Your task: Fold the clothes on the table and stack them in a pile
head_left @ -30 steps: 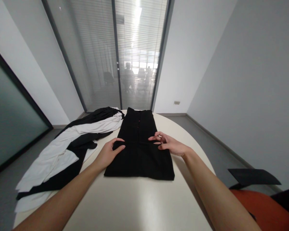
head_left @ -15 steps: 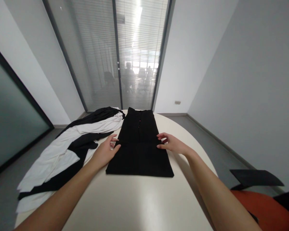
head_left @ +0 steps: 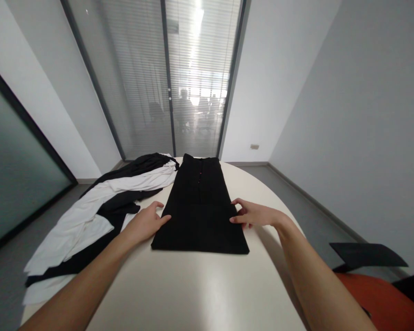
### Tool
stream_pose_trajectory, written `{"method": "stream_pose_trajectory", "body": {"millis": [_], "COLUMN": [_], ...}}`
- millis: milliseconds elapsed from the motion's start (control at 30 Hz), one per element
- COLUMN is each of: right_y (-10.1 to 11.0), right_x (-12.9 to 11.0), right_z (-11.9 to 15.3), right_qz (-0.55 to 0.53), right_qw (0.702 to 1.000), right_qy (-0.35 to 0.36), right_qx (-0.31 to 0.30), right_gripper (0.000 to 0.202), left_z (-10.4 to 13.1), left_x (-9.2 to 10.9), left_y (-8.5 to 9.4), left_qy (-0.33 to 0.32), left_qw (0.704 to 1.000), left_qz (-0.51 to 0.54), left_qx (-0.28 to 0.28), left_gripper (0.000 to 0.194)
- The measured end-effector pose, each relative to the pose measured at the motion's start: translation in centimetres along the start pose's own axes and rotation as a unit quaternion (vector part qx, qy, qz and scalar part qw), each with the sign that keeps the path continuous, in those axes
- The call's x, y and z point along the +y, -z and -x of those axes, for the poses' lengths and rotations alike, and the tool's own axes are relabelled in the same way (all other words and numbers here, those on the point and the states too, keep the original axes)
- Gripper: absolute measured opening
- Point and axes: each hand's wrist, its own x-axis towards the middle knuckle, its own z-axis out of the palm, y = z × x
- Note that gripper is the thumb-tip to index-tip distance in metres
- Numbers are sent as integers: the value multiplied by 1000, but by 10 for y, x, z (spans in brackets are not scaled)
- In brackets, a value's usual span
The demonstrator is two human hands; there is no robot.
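Note:
A black garment (head_left: 200, 225) lies flat on the pale table, with its near part folded over and small buttons along the middle of its far part. At its left edge is my left hand (head_left: 147, 222), thumb tip on the cloth and fingers apart beside it. My right hand (head_left: 253, 214) touches the right edge, thumb and fingers spread around the side of the cloth. Neither hand grips anything that I can make out.
White and black clothes (head_left: 79, 216) are heaped along the left side of the table (head_left: 179, 294). A chair with an orange seat (head_left: 376, 299) and black armrest stands at the lower right. Beyond the table are a glass partition with blinds and a white wall.
Both my hands have moved a little toward me along the garment's sides, and the right one has shifted outward. The garment's front part looks flatter at the fold.

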Motion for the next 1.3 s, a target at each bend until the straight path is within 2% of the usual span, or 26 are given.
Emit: {"method": "stream_pose_trajectory", "body": {"millis": [167, 300, 400, 567, 700, 767, 867, 933, 1033, 1100, 1167, 1233, 1300], "right_y": [2, 4, 5, 6, 3, 2, 1, 3, 5, 7, 8, 10, 11], "right_x": [3, 4, 2, -10, -21, -24, -24, -20, -14, -12, -11, -11, -10], "right_z": [-1, 0, 3, 13, 20, 22, 20, 16, 11, 9, 10, 10, 8], "right_qz": [-26, -26, -21, 4, 39, 46, 64, 69, 54, 46, 32, 6, -19], "right_qw": [999, 998, 998, 992, 985, 986, 988, 988, 989, 987, 985, 985, 982], "right_qy": [34, 32, 13, -19, -57, -71, -62, -35, 37, 95, 137, 164, 187], "right_qx": [-5, -36, -62, -124, -159, -146, -125, -131, -135, -120, -97, -57, 13], "right_gripper": [79, 86, 92, 101, 103, 92, 73, 60, 45, 38, 34, 32, 31], "left_z": [-1, 5, 10, 24, 33, 33, 26, 21, 19, 21, 24, 24, 19], "left_x": [-7, 0, 8, 20, 30, 32, 31, 28, 26, 27, 30, 31, 31], "left_y": [-3, 2, 8, 20, 27, 28, 27, 26, 28, 32, 36, 37, 33], "left_qy": [-16, 15, 31, 23, 39, 27, -41, -81, -106, -105, -101, -107, -120], "left_qw": [999, 996, 990, 963, 942, 946, 968, 972, 965, 960, 959, 966, 968], "left_qz": [27, 35, 26, 33, 32, 15, -11, -3, 23, 47, 85, 131, 184], "left_qx": [-27, -81, -137, -267, -333, -321, -248, -221, -241, -257, -249, -195, -122], "left_gripper": [55, 48, 45, 43, 44, 41, 44, 45, 39, 36, 37, 40, 40]}}
